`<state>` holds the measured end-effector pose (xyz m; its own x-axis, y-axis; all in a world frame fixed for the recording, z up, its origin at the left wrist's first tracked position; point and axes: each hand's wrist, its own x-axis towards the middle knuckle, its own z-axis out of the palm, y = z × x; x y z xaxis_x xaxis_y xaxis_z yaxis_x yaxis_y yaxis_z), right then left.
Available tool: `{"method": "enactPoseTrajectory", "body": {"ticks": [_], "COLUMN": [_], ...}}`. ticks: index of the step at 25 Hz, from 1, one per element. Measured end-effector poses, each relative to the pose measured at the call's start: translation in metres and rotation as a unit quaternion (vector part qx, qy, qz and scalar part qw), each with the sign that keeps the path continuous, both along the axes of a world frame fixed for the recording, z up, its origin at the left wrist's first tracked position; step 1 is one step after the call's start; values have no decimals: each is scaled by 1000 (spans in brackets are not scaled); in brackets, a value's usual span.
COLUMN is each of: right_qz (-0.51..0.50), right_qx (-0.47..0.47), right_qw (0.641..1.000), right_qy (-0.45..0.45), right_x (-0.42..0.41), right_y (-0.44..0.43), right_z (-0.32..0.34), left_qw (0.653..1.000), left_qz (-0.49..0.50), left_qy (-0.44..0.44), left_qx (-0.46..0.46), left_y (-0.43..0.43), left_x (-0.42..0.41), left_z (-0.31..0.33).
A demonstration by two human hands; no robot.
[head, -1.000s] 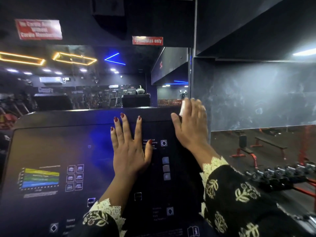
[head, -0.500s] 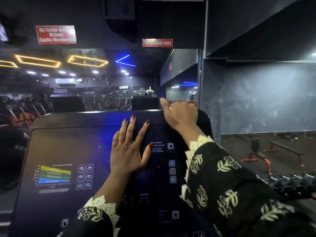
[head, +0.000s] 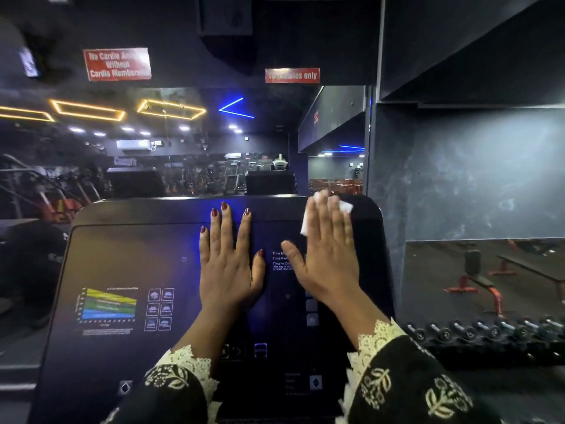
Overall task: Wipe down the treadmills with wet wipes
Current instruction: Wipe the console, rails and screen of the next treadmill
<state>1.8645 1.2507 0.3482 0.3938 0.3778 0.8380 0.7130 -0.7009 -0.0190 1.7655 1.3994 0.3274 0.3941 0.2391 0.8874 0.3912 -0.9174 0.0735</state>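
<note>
Head view: the right hand lies flat, fingers straight, pressing the wet wipe onto the upper right corner of the treadmill console — likely for broad contact. The left hand rests spread and empty mid-panel — probably bracing.

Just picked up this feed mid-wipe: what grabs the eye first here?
Dead centre, the left hand lies flat and bare on the dark treadmill console, while the right hand presses a white wet wipe near its top right corner. Behind, yellow neon lights glow at upper left, below two red signs.
</note>
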Motion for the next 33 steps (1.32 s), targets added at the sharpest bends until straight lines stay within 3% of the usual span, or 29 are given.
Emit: {"method": "enactPoseTrajectory", "body": {"ticks": [2,4,8,12,15,17,22,28,31,33], "right_qz": [52,52,-5,-12,59,100,-21,80,2,-72], "right_qx": [-67,-61,29,-33,-59,-65,57,-61,25,1], "right_qw": [994,994,999,997,995,989,998,993,1000,995], "right_qy": [-65,-75,-25,75,-51,-82,9,-56,-1,69], "right_x": [8,19,10,-6,-14,-8,-28,-34,-34,-42], "right_y": [-7,-9,25,55,60,55,55,77,94,110], "right_z": [2,17,59,99,74,52,16,30,73,95], "left_qw": [1000,1000,1000,1000,998,999,999,985,989,997], "left_qz": [-3,-4,-5,0,9,7,3,-46,-59,-47], "left_qy": [-9,-20,-19,-13,-13,-8,27,85,73,41], "left_qx": [-2,-5,1,-12,-54,-53,26,146,117,54], "left_y": [-1,-1,0,1,2,3,29,71,83,84], "left_x": [-1,-2,-5,-4,-6,-7,-25,-48,-55,-57], "left_z": [1,1,1,0,0,0,-2,7,10,8]}}
